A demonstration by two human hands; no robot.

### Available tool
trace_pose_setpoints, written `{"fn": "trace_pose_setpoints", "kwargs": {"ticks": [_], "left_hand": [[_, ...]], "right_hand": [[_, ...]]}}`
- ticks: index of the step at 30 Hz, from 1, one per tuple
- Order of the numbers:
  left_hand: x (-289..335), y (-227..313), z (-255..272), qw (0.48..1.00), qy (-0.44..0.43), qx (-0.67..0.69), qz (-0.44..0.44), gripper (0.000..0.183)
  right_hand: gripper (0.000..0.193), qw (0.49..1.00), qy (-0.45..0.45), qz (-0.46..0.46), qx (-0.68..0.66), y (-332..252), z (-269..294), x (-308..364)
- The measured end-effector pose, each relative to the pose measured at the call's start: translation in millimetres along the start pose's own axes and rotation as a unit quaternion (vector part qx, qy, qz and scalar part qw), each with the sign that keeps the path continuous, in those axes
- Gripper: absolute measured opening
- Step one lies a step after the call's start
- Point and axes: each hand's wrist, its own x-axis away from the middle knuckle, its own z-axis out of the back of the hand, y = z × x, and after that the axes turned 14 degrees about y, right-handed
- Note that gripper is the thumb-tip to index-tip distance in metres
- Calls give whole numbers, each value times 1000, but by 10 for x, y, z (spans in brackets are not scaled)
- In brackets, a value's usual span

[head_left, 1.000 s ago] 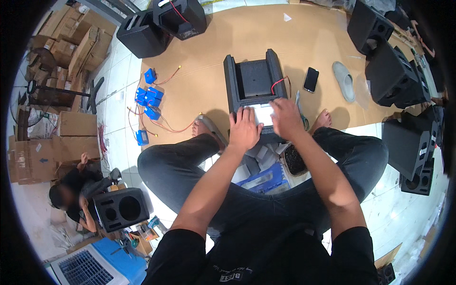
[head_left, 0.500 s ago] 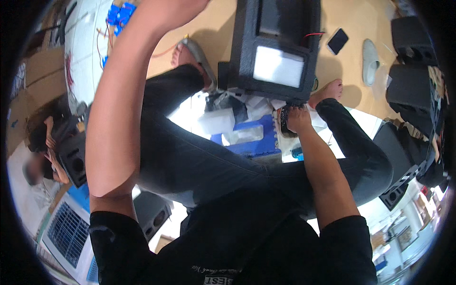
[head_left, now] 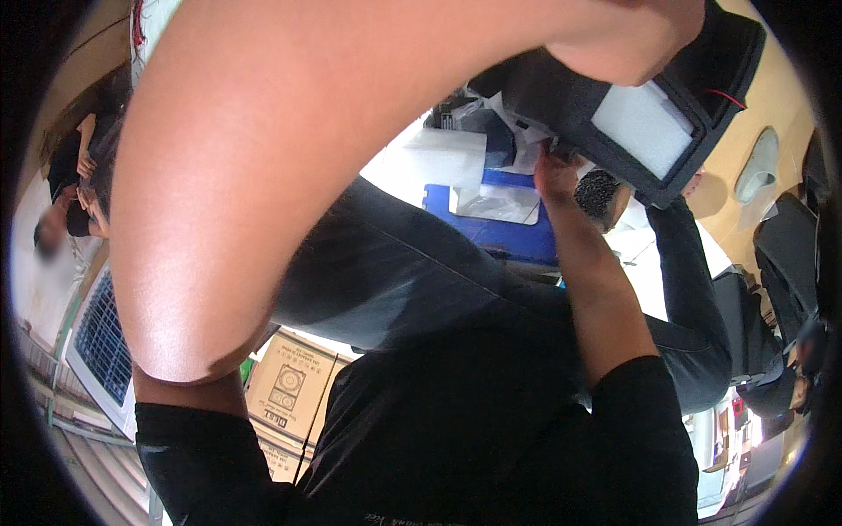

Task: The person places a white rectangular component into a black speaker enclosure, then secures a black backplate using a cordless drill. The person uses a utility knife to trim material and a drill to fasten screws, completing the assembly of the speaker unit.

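A black speaker cabinet (head_left: 605, 167) stands tilted at the upper right, with a white pad (head_left: 645, 131) inside its framed opening and a red wire (head_left: 726, 98) by its edge. Across its upper part lies my left hand (head_left: 636, 44); the fingers are hidden beyond the wrist and top edge. By the cabinet's lower left corner, my right hand (head_left: 558, 173) is closed in shadow, and what its fingers hold cannot be made out. Right beside that hand is a rounded black mesh piece (head_left: 597, 195).
A blue plastic crate (head_left: 491, 237) sits between my legs, with clear wrapping and white foam (head_left: 452, 151) about it. Printed cartons (head_left: 294, 386) stand at the lower left. A grey slipper (head_left: 757, 167) and black cabinets (head_left: 794, 254) are on the right. Another person (head_left: 83, 188) sits far left.
My left arm has swung right across the view, its hand now over the cabinet. The cabinet has shifted right and tilted. My right hand stays near its lower corner; the view has turned.
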Motion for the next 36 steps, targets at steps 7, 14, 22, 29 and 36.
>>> {"fn": "trace_pose_setpoints", "kwargs": {"ticks": [7,14,22,29,36], "left_hand": [[5,60,-96,998,-38,43,18,24],[-52,100,-238,995,-59,73,26,24],[-169,45,-480,991,-85,93,51,24],[-239,28,-628,983,-125,106,78,24],[-69,237,-829,981,-142,98,92,24]], "right_hand": [[48,973,-97,157,142,308,85,-234],[46,964,-141,193,118,-115,686,-175],[49,952,-283,-62,102,-553,654,-418],[59,969,-237,-53,46,-388,354,-247],[58,963,-259,-76,13,-207,312,-217]]}}
